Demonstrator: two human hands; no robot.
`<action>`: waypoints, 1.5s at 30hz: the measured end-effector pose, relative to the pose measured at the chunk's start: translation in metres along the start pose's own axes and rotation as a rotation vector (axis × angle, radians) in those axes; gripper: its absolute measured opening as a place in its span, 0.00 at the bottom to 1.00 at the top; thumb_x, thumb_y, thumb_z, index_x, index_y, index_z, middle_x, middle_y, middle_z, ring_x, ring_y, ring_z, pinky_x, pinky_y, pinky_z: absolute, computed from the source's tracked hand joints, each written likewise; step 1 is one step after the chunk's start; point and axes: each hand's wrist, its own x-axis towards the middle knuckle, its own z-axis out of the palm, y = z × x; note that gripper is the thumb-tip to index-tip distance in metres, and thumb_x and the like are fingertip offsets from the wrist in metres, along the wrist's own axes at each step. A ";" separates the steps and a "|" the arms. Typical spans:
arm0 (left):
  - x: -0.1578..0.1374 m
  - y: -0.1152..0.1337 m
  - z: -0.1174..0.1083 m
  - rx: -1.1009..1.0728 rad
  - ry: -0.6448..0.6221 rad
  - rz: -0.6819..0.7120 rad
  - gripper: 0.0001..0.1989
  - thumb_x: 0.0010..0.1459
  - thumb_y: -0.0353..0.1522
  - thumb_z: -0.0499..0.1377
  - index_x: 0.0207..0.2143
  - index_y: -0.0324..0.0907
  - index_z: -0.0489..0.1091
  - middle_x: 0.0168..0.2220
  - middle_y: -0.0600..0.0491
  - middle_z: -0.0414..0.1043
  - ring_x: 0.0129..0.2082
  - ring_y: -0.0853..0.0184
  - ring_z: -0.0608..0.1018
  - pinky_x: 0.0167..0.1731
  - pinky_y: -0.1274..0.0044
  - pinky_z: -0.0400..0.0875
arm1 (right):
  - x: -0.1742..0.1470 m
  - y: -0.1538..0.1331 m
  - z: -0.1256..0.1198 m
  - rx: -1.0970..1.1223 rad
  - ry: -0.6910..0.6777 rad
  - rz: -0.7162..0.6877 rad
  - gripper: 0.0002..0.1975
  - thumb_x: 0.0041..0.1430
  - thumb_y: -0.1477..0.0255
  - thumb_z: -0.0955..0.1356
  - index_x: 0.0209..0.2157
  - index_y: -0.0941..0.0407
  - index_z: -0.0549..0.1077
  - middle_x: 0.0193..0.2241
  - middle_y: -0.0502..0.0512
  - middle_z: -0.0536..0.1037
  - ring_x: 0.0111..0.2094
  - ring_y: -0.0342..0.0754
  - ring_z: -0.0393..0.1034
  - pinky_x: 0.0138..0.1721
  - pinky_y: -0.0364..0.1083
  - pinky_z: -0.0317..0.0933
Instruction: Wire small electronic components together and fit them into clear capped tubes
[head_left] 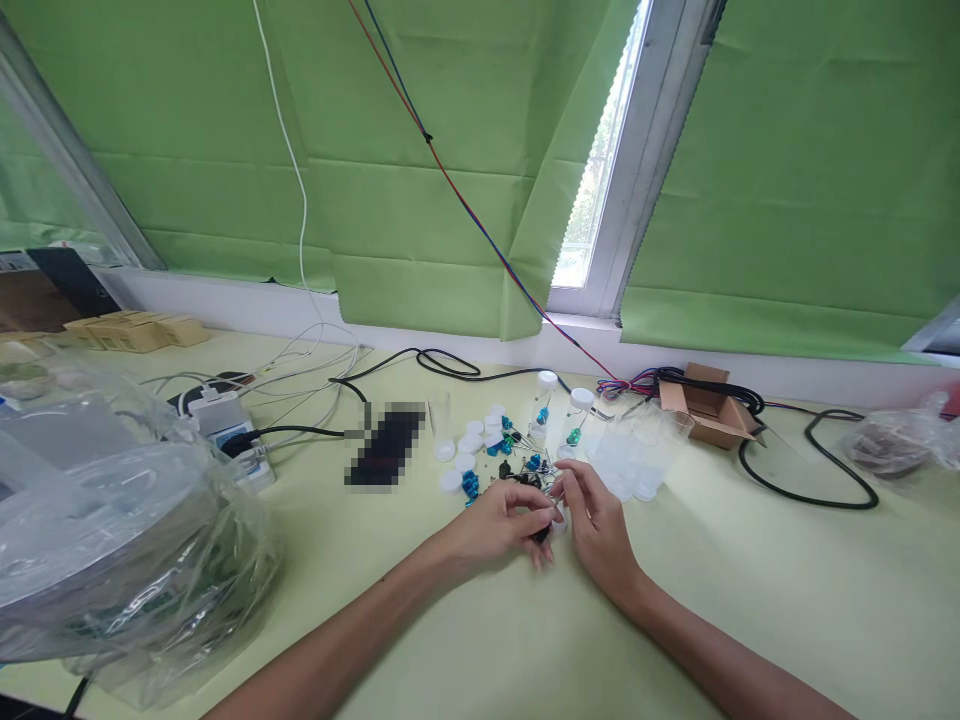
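Note:
My left hand (501,520) is closed, its fingers pinched round a small black piece with a thin stem (541,534). Close against it, my right hand (600,525) has its thumb and fingertips drawn together at the stem; what they grip is too small to make out. Just beyond the hands lies a pile of small blue pieces (535,463) and dark ones on thin wire-like stems. More blue pieces (470,484) lie to the left, beside several white round caps (471,441). Two capped clear tubes, one with a blue piece (543,414) and one with a green piece (574,436), stand behind.
An uncapped clear tube (441,425) stands left of the caps; more clear tubes (637,450) cluster right. An open cardboard box (709,410) and black cable (806,500) lie farther right. A pixelated dark object (386,445), a power strip (244,450) and a plastic-wrapped bundle (142,560) occupy the left.

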 end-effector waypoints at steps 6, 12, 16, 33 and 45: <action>0.003 -0.006 -0.001 -0.006 0.021 0.000 0.19 0.49 0.45 0.66 0.29 0.35 0.73 0.27 0.50 0.70 0.25 0.65 0.78 0.26 0.73 0.73 | -0.001 0.002 0.000 -0.036 -0.039 -0.020 0.16 0.69 0.65 0.58 0.51 0.55 0.70 0.35 0.54 0.78 0.36 0.48 0.73 0.39 0.46 0.66; 0.003 -0.006 -0.004 0.016 0.048 0.010 0.21 0.51 0.47 0.64 0.26 0.35 0.72 0.25 0.52 0.69 0.23 0.65 0.78 0.25 0.74 0.73 | -0.002 0.000 0.000 -0.054 -0.069 -0.031 0.18 0.70 0.66 0.57 0.57 0.55 0.65 0.39 0.55 0.78 0.39 0.48 0.73 0.43 0.47 0.64; 0.004 0.003 -0.009 0.048 0.128 0.083 0.21 0.52 0.46 0.64 0.26 0.35 0.73 0.23 0.51 0.71 0.23 0.65 0.77 0.26 0.74 0.74 | -0.002 -0.001 0.001 -0.052 -0.006 -0.031 0.19 0.69 0.66 0.58 0.59 0.54 0.61 0.40 0.55 0.77 0.40 0.49 0.72 0.43 0.48 0.64; 0.006 0.013 -0.027 -0.129 0.586 0.204 0.17 0.50 0.44 0.65 0.29 0.38 0.71 0.26 0.56 0.66 0.16 0.76 0.70 0.10 0.85 0.57 | 0.000 0.008 0.006 -0.274 -0.184 -0.144 0.07 0.61 0.78 0.62 0.40 0.55 0.67 0.38 0.57 0.73 0.41 0.52 0.68 0.42 0.49 0.63; 0.010 0.003 -0.027 -0.107 0.560 0.188 0.18 0.53 0.46 0.62 0.29 0.38 0.70 0.26 0.57 0.67 0.13 0.79 0.66 0.10 0.85 0.54 | 0.003 0.009 0.005 -0.282 -0.165 -0.124 0.07 0.65 0.77 0.61 0.41 0.56 0.69 0.36 0.55 0.74 0.36 0.48 0.68 0.38 0.46 0.63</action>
